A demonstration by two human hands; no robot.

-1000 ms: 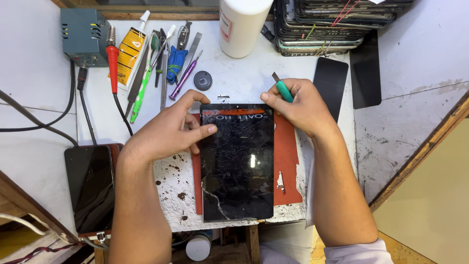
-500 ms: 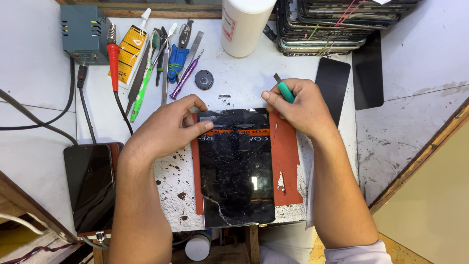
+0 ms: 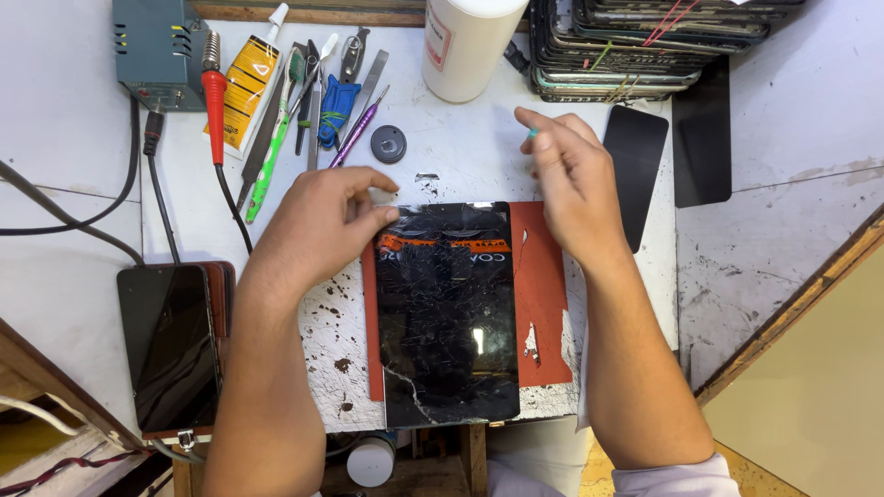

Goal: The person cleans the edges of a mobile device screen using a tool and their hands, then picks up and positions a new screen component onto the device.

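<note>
Cracked tablet flat on red mat, mid-bench. Left hand pinching its top-left corner; right hand lifted above the mat, fingers closed on a small teal tool. Round black cap, white bottle, hand tools just behind; dark phone well left

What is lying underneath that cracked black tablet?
A red mat lies under the cracked tablet, showing widely on its right side and as a thin strip on its left. The mat rests on the white worktop. The mat's middle is covered by the tablet and cannot be seen.
</note>
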